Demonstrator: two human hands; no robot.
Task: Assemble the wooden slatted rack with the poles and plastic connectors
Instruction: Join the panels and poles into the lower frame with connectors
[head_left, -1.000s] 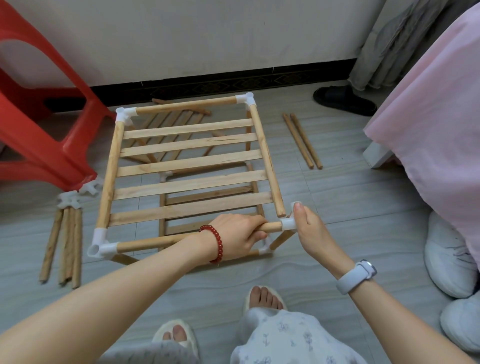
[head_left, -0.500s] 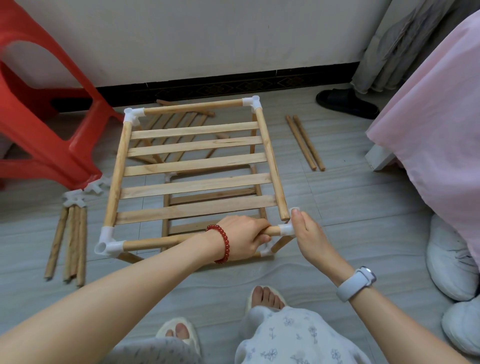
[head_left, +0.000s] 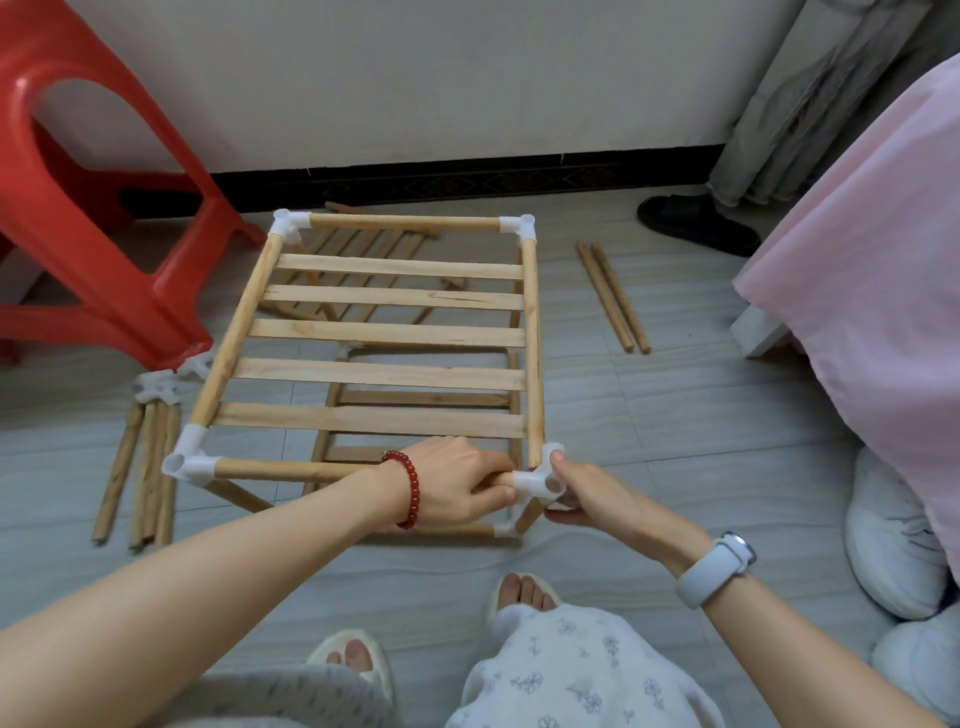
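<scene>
The wooden slatted rack (head_left: 384, 332) stands on the floor, its top shelf of several slats framed by poles and white plastic corner connectors. A lower slatted shelf shows beneath it. My left hand (head_left: 457, 486) grips the near front pole (head_left: 291, 470) close to its right end. My right hand (head_left: 582, 491) holds the near right corner connector (head_left: 540, 480), thumb on top. The right side pole (head_left: 532, 353) meets that connector from above. Another connector (head_left: 189, 462) caps the near left corner.
A red plastic stool (head_left: 104, 218) stands at the left. Several loose poles (head_left: 143, 467) and spare white connectors (head_left: 156, 387) lie beside it. Two poles (head_left: 613, 296) lie right of the rack. A pink bedsheet (head_left: 857, 270), white shoes (head_left: 893, 540) and a black slipper (head_left: 696, 223) are at the right.
The right side pole's near end, earlier loose beside the connector, now sits in it. My right hand has wrapped further round the connector. My left hand stays on the front pole.
</scene>
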